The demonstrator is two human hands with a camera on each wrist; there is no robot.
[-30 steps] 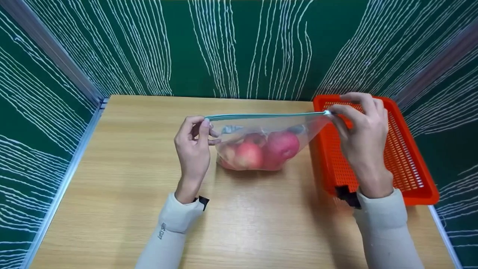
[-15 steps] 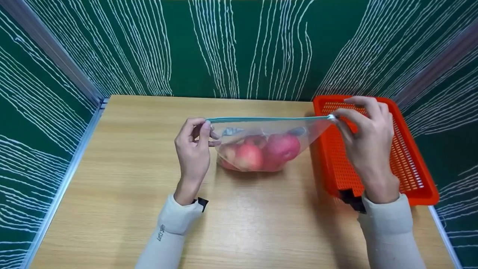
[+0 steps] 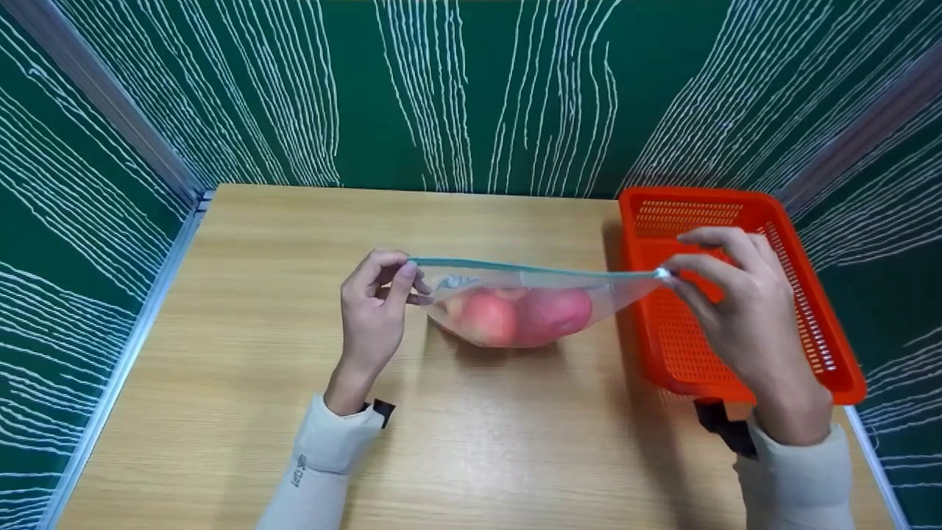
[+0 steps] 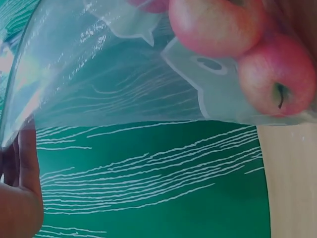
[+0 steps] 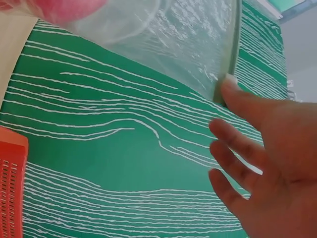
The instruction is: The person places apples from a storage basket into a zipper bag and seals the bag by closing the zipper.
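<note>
A clear slider zip bag (image 3: 603, 294) with a teal top strip stretches between both hands over the wooden table. Several red apples (image 3: 489, 316) lie in its bottom; in the left wrist view one apple (image 4: 282, 74) shows its stem. My left hand (image 3: 372, 313) pinches the bag's top left corner between thumb and fingers. At the other end of the strip, my right hand (image 3: 743, 309) pinches the whitish slider (image 3: 661, 273) with thumb and index finger, its other fingers spread apart. The strip looks closed along its length. Whether the bag's bottom touches the table, I cannot tell.
A red-orange plastic basket (image 3: 817, 294) with slotted walls stands on the table's right side, partly beneath my right hand. Bare wood of the table (image 3: 250, 309) lies to the left. Green panels (image 3: 360, 110) with white wavy lines enclose the back and sides.
Both hands and the bag's top strip have come down and nearer to me, the right hand also further right. The strip now slopes down to the right, and the bag looks flatter.
</note>
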